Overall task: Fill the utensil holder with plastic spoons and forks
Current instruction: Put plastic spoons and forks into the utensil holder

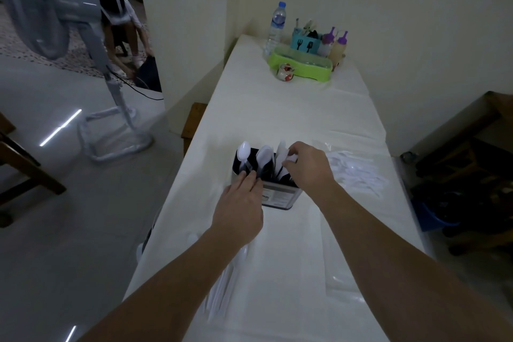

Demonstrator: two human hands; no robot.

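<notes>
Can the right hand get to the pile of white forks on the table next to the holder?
Probably yes. The right hand is at the holder, and the pile of forks lies just to its right on the table, with nothing between them.

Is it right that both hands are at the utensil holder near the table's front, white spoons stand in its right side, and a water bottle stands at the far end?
Not quite. In the head view the white spoons stand in the left side of the utensil holder, by the left hand; the right hand works at the right side. The water bottle does stand at the far end of the table.
</notes>
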